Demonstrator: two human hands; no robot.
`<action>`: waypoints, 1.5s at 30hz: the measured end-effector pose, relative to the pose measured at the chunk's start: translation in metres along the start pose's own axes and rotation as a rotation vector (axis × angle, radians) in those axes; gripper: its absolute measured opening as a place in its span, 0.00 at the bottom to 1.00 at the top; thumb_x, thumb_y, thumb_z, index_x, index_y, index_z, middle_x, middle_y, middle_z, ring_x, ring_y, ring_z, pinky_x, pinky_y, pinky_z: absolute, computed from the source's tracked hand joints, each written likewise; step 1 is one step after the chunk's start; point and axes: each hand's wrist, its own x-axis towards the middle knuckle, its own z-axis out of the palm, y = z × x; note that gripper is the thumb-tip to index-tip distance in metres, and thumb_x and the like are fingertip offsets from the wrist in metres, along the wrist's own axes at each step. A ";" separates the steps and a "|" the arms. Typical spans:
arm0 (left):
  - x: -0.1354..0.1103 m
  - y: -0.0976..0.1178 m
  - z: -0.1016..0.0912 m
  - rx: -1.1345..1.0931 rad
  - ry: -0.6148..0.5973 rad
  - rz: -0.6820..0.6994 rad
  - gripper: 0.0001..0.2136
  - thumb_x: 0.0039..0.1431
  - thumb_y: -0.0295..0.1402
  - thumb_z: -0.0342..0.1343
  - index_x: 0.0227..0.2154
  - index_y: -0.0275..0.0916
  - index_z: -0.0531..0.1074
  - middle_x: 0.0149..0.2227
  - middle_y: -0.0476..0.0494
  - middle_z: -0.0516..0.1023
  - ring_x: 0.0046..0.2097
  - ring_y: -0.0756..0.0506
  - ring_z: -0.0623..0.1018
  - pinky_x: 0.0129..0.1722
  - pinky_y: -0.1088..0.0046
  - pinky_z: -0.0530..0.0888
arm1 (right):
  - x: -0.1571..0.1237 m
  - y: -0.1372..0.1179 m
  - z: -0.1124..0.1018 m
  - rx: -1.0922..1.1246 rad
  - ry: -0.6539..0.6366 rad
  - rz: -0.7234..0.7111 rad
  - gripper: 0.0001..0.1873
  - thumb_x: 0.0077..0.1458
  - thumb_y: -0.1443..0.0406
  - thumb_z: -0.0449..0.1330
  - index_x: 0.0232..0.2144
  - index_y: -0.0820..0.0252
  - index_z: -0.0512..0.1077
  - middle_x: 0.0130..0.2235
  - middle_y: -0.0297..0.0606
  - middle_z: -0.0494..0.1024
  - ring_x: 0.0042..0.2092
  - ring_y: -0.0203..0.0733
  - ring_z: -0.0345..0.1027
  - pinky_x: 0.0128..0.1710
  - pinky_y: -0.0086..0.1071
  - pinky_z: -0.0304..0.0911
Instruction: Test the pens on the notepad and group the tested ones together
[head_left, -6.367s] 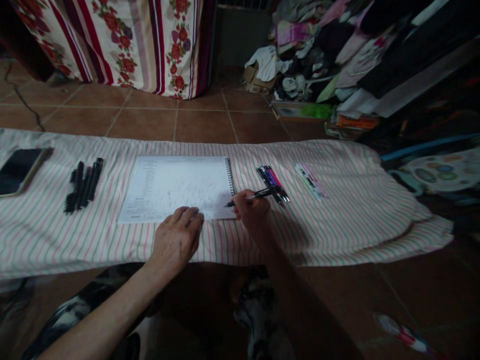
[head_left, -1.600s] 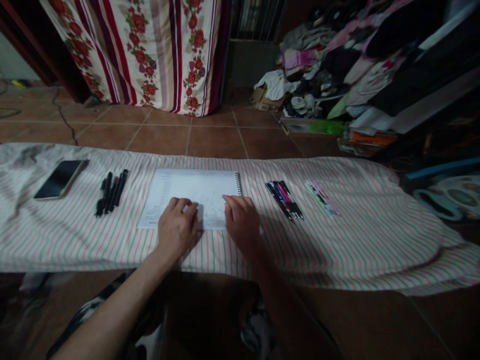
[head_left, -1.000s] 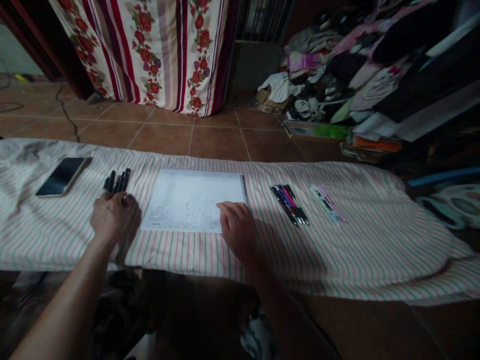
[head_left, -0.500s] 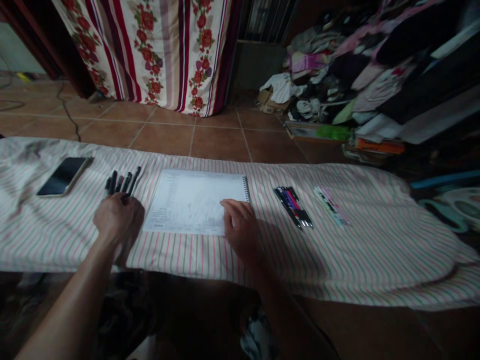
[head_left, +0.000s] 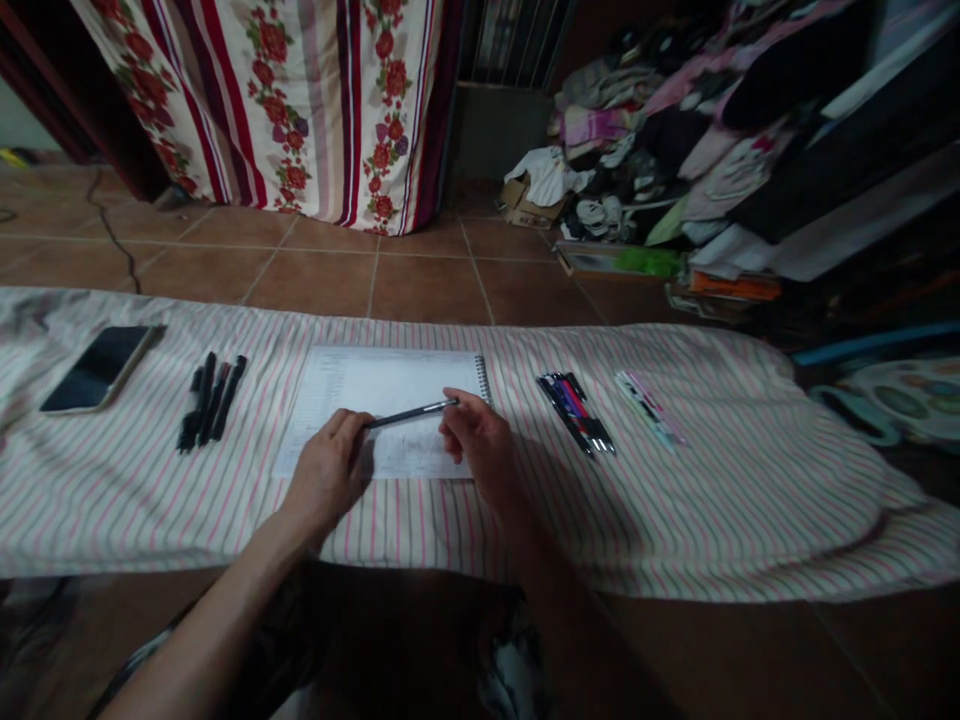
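A slim dark pen [head_left: 409, 414] with a silvery right end is held across a spiral notebook [head_left: 375, 370]. My left hand [head_left: 328, 462] pinches its left end, fingers closed. My right hand [head_left: 480, 440] has thumb and forefinger closed on the other end, above the page's right side. Faint marks show on the white page. Left of the notebook lies a group of black pens [head_left: 210, 400]. Right of it rests a bundle of dark, purple and red pens [head_left: 576, 412], and farther right some pastel pens [head_left: 649, 408].
A phone [head_left: 101, 368] lies at the left on the striped cloth [head_left: 712, 500] covering the surface. Beyond its far edge are a tiled floor [head_left: 315, 265] and a floral curtain [head_left: 322, 110]. Heaped clothes [head_left: 600, 110] and a cardboard box [head_left: 529, 205] are at the back right.
My left hand has moved right from the black pens to the notebook, bringing one pen along. My right hand now grips that pen's other end. The view has shifted slightly.
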 end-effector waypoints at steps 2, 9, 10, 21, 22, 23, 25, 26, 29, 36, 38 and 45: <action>0.000 0.006 0.005 -0.040 -0.014 0.044 0.12 0.58 0.28 0.45 0.42 0.37 0.69 0.38 0.41 0.74 0.37 0.44 0.75 0.37 0.67 0.73 | -0.001 -0.003 0.000 0.048 0.031 0.040 0.17 0.47 0.52 0.62 0.33 0.59 0.72 0.19 0.28 0.70 0.17 0.29 0.58 0.12 0.23 0.51; 0.010 0.019 0.011 -0.641 0.067 -0.334 0.10 0.55 0.34 0.54 0.38 0.37 0.71 0.27 0.48 0.75 0.28 0.48 0.75 0.33 0.69 0.72 | -0.005 -0.004 -0.005 0.134 0.056 0.108 0.16 0.45 0.54 0.64 0.28 0.60 0.71 0.20 0.29 0.71 0.19 0.29 0.60 0.16 0.23 0.56; 0.011 0.022 0.012 -0.776 0.068 -0.388 0.11 0.54 0.34 0.56 0.39 0.37 0.71 0.25 0.49 0.75 0.27 0.49 0.74 0.32 0.70 0.72 | -0.005 -0.004 -0.005 0.141 0.060 0.110 0.16 0.45 0.54 0.64 0.29 0.60 0.71 0.21 0.29 0.71 0.19 0.29 0.61 0.16 0.23 0.56; 0.031 0.051 0.018 -1.588 0.184 -0.779 0.05 0.47 0.23 0.62 0.28 0.34 0.73 0.25 0.47 0.78 0.28 0.53 0.77 0.28 0.82 0.74 | -0.004 0.004 -0.002 0.144 -0.045 0.009 0.12 0.47 0.57 0.63 0.32 0.58 0.69 0.25 0.32 0.76 0.23 0.33 0.69 0.23 0.28 0.66; 0.031 0.053 0.019 -1.590 0.171 -0.780 0.04 0.48 0.23 0.62 0.28 0.33 0.73 0.25 0.47 0.78 0.28 0.53 0.77 0.28 0.83 0.74 | -0.004 0.004 -0.001 0.136 -0.062 0.005 0.12 0.47 0.58 0.62 0.31 0.58 0.69 0.24 0.31 0.76 0.24 0.34 0.69 0.23 0.28 0.66; 0.030 0.055 0.019 -1.593 0.153 -0.784 0.04 0.48 0.23 0.61 0.29 0.33 0.74 0.26 0.46 0.78 0.27 0.53 0.77 0.28 0.83 0.74 | -0.004 0.004 -0.001 0.131 -0.076 0.000 0.12 0.46 0.58 0.63 0.31 0.58 0.68 0.24 0.31 0.76 0.23 0.34 0.69 0.23 0.28 0.66; 0.030 0.058 0.019 -1.605 0.123 -0.802 0.05 0.50 0.22 0.60 0.32 0.32 0.75 0.28 0.45 0.79 0.27 0.54 0.77 0.29 0.83 0.75 | -0.005 0.006 0.001 0.128 -0.099 -0.010 0.12 0.46 0.58 0.63 0.30 0.58 0.68 0.23 0.30 0.75 0.23 0.33 0.69 0.23 0.28 0.66; 0.029 0.059 0.019 -1.613 0.115 -0.815 0.05 0.51 0.21 0.59 0.33 0.31 0.75 0.29 0.44 0.79 0.28 0.54 0.77 0.29 0.84 0.75 | -0.005 0.007 0.001 0.127 -0.106 -0.014 0.12 0.46 0.58 0.63 0.30 0.58 0.68 0.22 0.29 0.74 0.22 0.33 0.68 0.23 0.28 0.66; 0.029 0.061 0.019 -1.634 0.114 -0.848 0.05 0.52 0.20 0.56 0.31 0.31 0.75 0.30 0.43 0.79 0.28 0.54 0.78 0.29 0.84 0.75 | -0.006 0.009 0.001 0.112 -0.122 -0.025 0.11 0.48 0.59 0.63 0.32 0.59 0.68 0.22 0.28 0.74 0.22 0.32 0.67 0.23 0.27 0.66; 0.030 0.055 0.019 -1.646 0.145 -0.826 0.04 0.51 0.20 0.58 0.29 0.31 0.75 0.29 0.43 0.79 0.28 0.53 0.78 0.32 0.80 0.76 | -0.006 0.013 0.002 0.059 -0.153 -0.053 0.15 0.52 0.56 0.59 0.38 0.59 0.74 0.25 0.33 0.77 0.23 0.33 0.69 0.25 0.28 0.67; 0.028 0.052 0.019 -1.593 0.143 -0.798 0.04 0.50 0.23 0.60 0.30 0.31 0.75 0.28 0.43 0.79 0.28 0.52 0.78 0.31 0.79 0.76 | -0.005 0.014 0.002 0.077 -0.113 -0.059 0.14 0.52 0.56 0.59 0.36 0.59 0.75 0.24 0.32 0.76 0.22 0.32 0.68 0.24 0.27 0.66; 0.026 0.025 0.011 -1.167 0.260 -0.518 0.09 0.48 0.36 0.63 0.28 0.35 0.75 0.24 0.49 0.77 0.28 0.51 0.74 0.31 0.76 0.70 | 0.000 0.009 -0.014 0.098 -0.030 -0.029 0.14 0.49 0.56 0.61 0.35 0.59 0.69 0.21 0.30 0.74 0.22 0.32 0.67 0.23 0.26 0.63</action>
